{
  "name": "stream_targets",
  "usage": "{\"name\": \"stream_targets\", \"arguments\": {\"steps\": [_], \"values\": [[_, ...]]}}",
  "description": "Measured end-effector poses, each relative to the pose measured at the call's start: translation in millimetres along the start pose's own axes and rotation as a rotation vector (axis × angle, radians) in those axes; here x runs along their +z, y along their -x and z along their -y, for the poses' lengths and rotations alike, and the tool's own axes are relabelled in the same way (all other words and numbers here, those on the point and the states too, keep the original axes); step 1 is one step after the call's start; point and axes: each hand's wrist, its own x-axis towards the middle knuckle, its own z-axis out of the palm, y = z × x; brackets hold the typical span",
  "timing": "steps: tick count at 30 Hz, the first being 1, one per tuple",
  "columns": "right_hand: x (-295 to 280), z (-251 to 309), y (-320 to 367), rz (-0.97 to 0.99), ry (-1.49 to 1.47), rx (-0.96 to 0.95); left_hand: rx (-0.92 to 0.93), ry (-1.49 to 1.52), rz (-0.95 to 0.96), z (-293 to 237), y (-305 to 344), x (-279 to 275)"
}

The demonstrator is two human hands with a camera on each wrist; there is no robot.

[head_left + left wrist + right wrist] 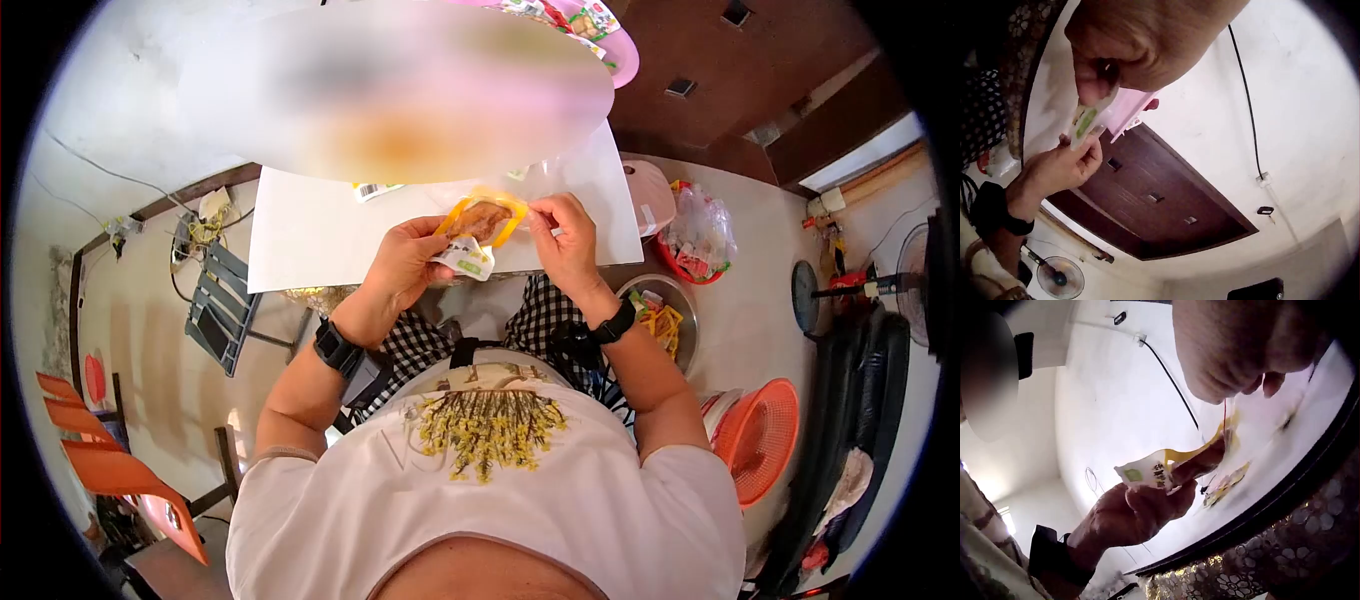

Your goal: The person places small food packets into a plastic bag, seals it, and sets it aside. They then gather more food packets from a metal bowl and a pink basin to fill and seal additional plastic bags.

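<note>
Over the near edge of a white table (300, 235), both hands hold a yellow-edged plastic food packet (485, 220) with brown contents. The left hand (408, 262) pinches its left side, thumb on top, beside a white and green printed flap (466, 260). At the far upper corner, the right hand (566, 240) pinches the packet between thumb and fingers. In the right wrist view the packet (1200, 464) stretches between the left hand (1141, 512) and the right hand (1247, 350), its printed end folded outward. Another packet (375, 190) lies on the table beyond the left hand.
A metal bowl (692, 310) with yellow-edged packets stands on the floor at right, near a red basket (690, 275) of clear plastic. An orange basket (770, 440) is farther back. A pink tub (627, 62) holds printed packets. A large blur covers the table's far part.
</note>
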Motion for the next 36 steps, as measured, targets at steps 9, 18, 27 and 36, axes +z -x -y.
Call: {"name": "stream_targets", "arguments": {"steps": [9, 18, 27, 36], "values": [[-3.9, -1.1, -4.3, 0.01, 0.059, -0.043, -0.03, 0.011, 0.058, 1.3, -40.6, 28.6], [-13.7, 1.6, 5.2, 0.067, 0.209, -0.172, 0.018, 0.233, 0.378, 10.4, -103.2, 81.9], [-16.5, -13.0, 23.5, 0.121, 0.172, -0.051, 0.247, -0.316, 0.487, 55.0, -135.9, 40.0], [-11.7, -14.7, 26.6, 0.189, 0.117, 0.026, 0.571, -1.496, 0.254, 44.8, -92.2, 11.9]]}}
